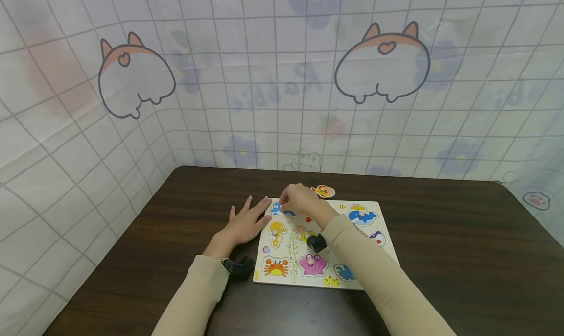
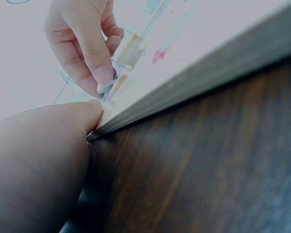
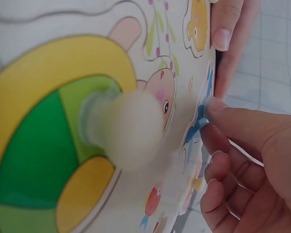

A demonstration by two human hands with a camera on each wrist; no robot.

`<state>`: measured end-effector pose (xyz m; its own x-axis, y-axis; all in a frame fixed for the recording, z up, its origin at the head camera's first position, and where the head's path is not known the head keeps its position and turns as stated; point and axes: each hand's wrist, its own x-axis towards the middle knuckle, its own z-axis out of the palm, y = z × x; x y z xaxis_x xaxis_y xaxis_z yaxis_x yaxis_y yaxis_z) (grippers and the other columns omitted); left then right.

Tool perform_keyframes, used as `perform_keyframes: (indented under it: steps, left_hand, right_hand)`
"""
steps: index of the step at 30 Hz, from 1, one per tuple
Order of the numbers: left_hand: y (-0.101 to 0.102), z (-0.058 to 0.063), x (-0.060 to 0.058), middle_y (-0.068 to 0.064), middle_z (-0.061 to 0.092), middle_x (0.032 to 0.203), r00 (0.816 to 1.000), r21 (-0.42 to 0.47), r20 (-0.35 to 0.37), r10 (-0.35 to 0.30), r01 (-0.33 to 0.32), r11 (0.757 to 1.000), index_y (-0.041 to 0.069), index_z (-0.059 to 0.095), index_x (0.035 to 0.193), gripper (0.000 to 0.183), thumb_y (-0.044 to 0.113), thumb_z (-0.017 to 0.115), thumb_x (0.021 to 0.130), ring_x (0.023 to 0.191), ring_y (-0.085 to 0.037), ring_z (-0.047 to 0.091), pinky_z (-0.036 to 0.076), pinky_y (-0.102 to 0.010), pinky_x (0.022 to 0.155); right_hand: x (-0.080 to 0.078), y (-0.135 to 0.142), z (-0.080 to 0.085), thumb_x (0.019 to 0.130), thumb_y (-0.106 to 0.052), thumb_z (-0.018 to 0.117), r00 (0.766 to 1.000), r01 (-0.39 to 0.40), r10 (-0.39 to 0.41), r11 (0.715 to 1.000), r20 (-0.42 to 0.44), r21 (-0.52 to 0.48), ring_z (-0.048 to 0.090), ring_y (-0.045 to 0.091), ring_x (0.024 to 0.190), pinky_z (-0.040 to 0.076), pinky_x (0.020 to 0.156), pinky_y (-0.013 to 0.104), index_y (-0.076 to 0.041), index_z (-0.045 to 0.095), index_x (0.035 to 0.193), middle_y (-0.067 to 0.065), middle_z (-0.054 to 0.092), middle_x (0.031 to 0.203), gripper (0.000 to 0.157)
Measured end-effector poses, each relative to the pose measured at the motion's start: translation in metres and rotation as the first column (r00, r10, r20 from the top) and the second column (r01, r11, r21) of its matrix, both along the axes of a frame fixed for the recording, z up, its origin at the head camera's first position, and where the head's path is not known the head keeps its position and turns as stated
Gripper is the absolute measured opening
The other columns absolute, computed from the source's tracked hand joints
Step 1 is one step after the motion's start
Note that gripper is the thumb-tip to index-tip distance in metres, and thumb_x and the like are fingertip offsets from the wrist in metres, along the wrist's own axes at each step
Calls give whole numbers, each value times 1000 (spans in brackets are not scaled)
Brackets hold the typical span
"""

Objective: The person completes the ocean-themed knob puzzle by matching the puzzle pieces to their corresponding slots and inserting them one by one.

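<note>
A white wooden knob puzzle board (image 1: pixel 304 280) with sea-animal pieces lies on the table. My right hand (image 1: pixel 303 200) reaches over it to the far left corner. Its thumb and index finger pinch the knob of a blue puzzle piece (image 3: pixel 199 116), which lies at its slot; whether it is fully seated I cannot tell. My left hand (image 1: pixel 242 226) rests by the board's left edge, fingers spread, the fingertips touching that edge. In the right wrist view a green-and-yellow turtle piece (image 3: pixel 34 145) with a pale knob (image 3: pixel 136 128) looms close.
A red-and-yellow fish piece (image 1: pixel 323 191) lies on the dark wooden table (image 1: pixel 462 257) just beyond the board's far edge. On the board sit a crab piece (image 1: pixel 276 267), a pink shell piece (image 1: pixel 313 265) and a blue whale piece (image 1: pixel 362 217). A patterned curtain (image 1: pixel 282 81) hangs behind the table.
</note>
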<state>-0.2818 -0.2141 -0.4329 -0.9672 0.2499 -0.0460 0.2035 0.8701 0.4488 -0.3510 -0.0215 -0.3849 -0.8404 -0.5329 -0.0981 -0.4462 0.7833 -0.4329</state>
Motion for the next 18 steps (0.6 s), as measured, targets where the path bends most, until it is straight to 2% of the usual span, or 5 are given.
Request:
perform_keyframes:
  steps: [5, 8, 10, 15, 18]
  left_hand:
    - [0, 0, 0, -2, 22, 169, 1000, 0, 3, -1, 1, 1000, 21, 29, 164, 61, 45, 44, 110, 156, -37, 3, -6, -74, 114]
    - [0, 0, -1, -2, 22, 169, 1000, -3, -1, -3, 3, 1000, 21, 29, 164, 61, 45, 44, 110, 156, -37, 3, -5, -75, 114]
    - [0, 0, -1, -3, 23, 169, 1000, -3, -3, -2, 2, 1000, 20, 29, 164, 61, 44, 44, 110, 156, -37, 3, -5, -75, 114]
    - [-1, 0, -1, -2, 21, 170, 1000, -1, 2, -6, 6, 1000, 20, 28, 165, 61, 43, 44, 110, 156, -37, 2, -5, -74, 114]
    - [-1, -1, -1, 0, 20, 170, 1000, 5, 5, -12, 12, 1000, 21, 27, 165, 62, 44, 44, 110, 156, -36, 1, -6, -74, 114]
  right_hand:
    - [0, 5, 0, 95, -21, 77, 1000, -7, 7, 1000, 15, -28, 62, 18, 87, 54, 83, 34, -12, 78, 103, 3, 70, 100, 12]
    - [-1, 11, -1, 97, -22, 75, 999, 5, -3, 997, 35, -75, 62, 19, 92, 55, 86, 34, -12, 78, 107, 7, 70, 114, 15]
    - [-3, 17, -2, 98, -22, 73, 999, 19, -13, 993, 49, -119, 62, 20, 93, 55, 83, 33, -12, 78, 109, 8, 69, 115, 16]
    - [-11, 38, -3, 101, -20, 69, 995, 67, -45, 967, 93, -245, 61, 23, 95, 54, 83, 35, -8, 77, 115, 9, 69, 110, 20]
    - [-18, 52, -5, 102, -22, 66, 988, 119, -81, 939, 128, -322, 63, 22, 95, 54, 83, 34, -6, 75, 118, 9, 71, 110, 24]
